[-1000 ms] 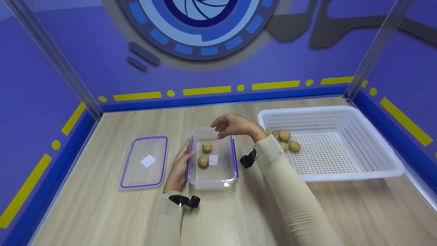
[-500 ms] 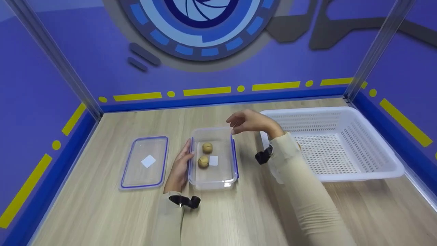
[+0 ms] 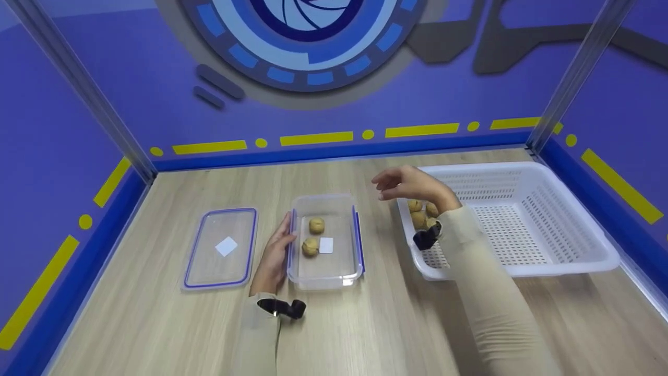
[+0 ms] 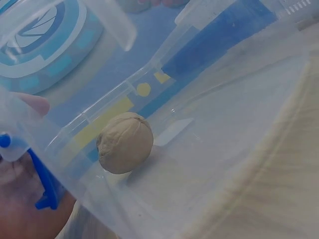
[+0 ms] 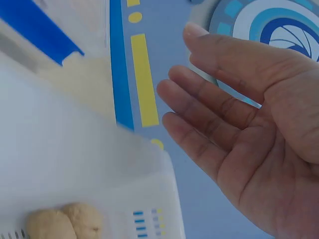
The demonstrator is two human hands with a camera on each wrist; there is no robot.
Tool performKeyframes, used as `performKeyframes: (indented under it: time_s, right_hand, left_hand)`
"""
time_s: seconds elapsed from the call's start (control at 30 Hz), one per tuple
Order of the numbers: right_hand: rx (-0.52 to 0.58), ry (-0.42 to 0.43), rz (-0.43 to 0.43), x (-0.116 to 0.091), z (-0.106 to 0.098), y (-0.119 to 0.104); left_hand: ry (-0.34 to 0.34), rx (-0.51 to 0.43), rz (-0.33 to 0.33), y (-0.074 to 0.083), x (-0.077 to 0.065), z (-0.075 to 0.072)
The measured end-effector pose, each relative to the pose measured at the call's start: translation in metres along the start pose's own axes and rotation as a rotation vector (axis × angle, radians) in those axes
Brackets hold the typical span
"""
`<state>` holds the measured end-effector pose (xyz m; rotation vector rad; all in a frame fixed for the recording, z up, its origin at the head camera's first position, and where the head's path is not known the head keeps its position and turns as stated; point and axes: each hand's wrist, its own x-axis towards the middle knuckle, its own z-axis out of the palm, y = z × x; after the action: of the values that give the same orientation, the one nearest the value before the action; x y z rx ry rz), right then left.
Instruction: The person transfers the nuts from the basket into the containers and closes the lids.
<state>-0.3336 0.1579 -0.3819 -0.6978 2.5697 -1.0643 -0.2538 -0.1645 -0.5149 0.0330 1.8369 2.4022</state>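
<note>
2 cream sleeves point(image 3: 493, 284), black wristbands point(image 3: 281, 307)

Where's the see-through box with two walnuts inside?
In the head view, the clear box stands near the middle of the table, the left hand touching its left side, between the lid on the left and white basket on the right.

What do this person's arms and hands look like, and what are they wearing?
The left hand and right hand are human and ungloved. Long, plain cream sleeves cover the forearms, with fabric creases showing on the right one. A small, chunky black device sits at the left wrist, on a dark band; a similar black device sits at the right.
</note>
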Motion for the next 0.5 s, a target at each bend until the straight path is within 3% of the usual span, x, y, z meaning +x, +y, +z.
performKeyframes:
  time_s: [0.5]
  right_hand:
    - [0.009, 0.091, 0.021, -0.023, -0.016, 0.037]
  left_hand:
    - [-0.019, 0.005, 0.025, -0.002, 0.000, -0.001]
